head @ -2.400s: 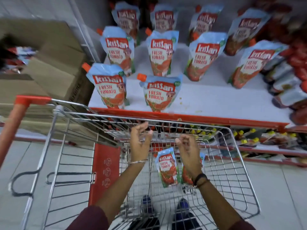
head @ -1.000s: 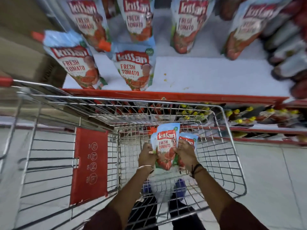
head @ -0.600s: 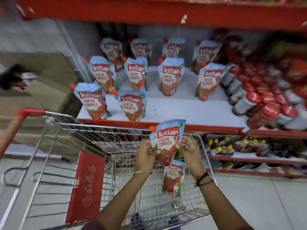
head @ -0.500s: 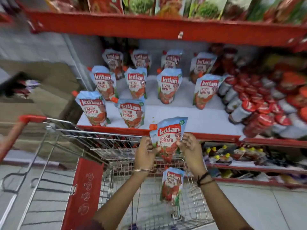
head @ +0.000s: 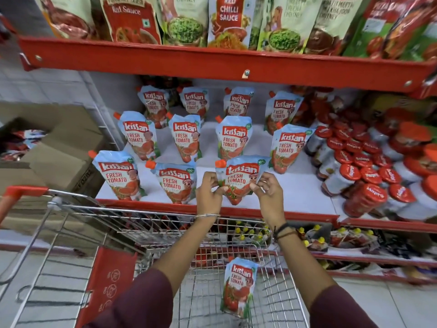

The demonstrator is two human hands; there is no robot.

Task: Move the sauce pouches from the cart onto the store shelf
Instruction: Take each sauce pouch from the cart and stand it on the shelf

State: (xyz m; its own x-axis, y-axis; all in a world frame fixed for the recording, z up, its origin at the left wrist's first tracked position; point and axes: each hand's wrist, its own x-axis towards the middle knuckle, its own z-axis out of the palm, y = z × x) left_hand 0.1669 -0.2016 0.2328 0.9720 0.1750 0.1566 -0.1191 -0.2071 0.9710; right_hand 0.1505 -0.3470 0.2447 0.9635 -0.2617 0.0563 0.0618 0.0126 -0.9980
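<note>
A blue tomato sauce pouch with an orange cap stands upright at the front of the white shelf. My left hand grips its left edge and my right hand grips its right edge. It sits in the front row, to the right of two other pouches. Several more pouches stand in rows behind. One last pouch leans upright inside the wire cart, below my arms.
Red-lidded jars crowd the shelf's right side. A red shelf edge with other sauce packs runs overhead. Cardboard boxes stand at the left. A lower shelf of small bottles lies behind the cart. The cart's red handle is at left.
Both hands picked one pouch out of the cart, raised it and carried it forward onto the shelf's front row. The second pouch stayed in the cart. My view tilted up.
</note>
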